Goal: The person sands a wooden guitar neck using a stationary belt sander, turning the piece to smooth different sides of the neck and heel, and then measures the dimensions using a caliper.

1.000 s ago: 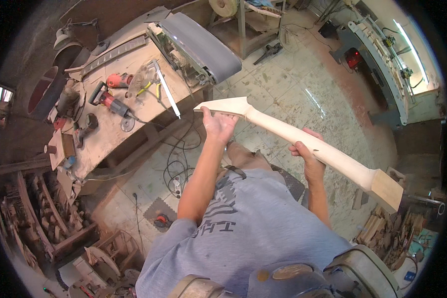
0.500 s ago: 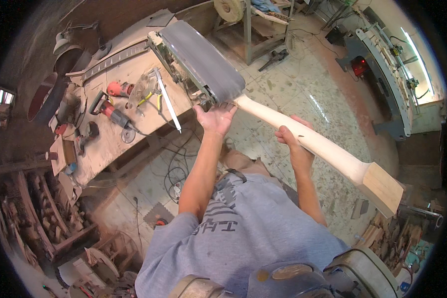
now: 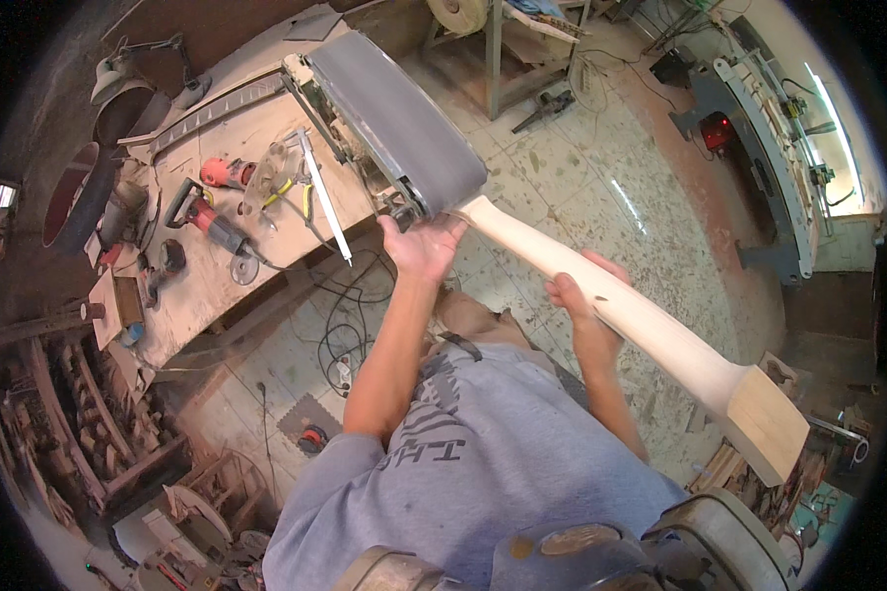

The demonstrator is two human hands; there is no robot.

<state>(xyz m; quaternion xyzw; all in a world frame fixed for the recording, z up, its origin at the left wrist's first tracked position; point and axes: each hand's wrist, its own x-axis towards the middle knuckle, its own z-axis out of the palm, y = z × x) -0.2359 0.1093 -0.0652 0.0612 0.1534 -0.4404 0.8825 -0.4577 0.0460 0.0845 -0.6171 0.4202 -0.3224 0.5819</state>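
A long, pale wooden leg [image 3: 650,320] slants from the belt sander [image 3: 394,113] down to the right, flaring into a square block at its near end. Its thin far end meets the lower corner of the grey sanding belt. My right hand [image 3: 591,310] wraps round its middle, thumb on top near a small dark mark. Below that thin end, my left hand [image 3: 427,248] is palm up with thumb spread and fingers stretched under the wood beside the sander's edge. Whether the fingertips bear its weight is hidden.
The workbench [image 3: 296,231] at left carries a red angle grinder [image 3: 212,222], yellow-handled pliers [image 3: 301,192] and a long metal ruler-like bar [image 3: 325,202]. Cables [image 3: 340,335] coil on the tiled floor. A large grey machine [image 3: 759,167] stands at far right. Wood scraps [image 3: 79,424] fill the lower left.
The wooden leg has turned a little and its block end has dropped lower and to the right. Both hands keep nearly the same places on it; the view has shifted slightly.
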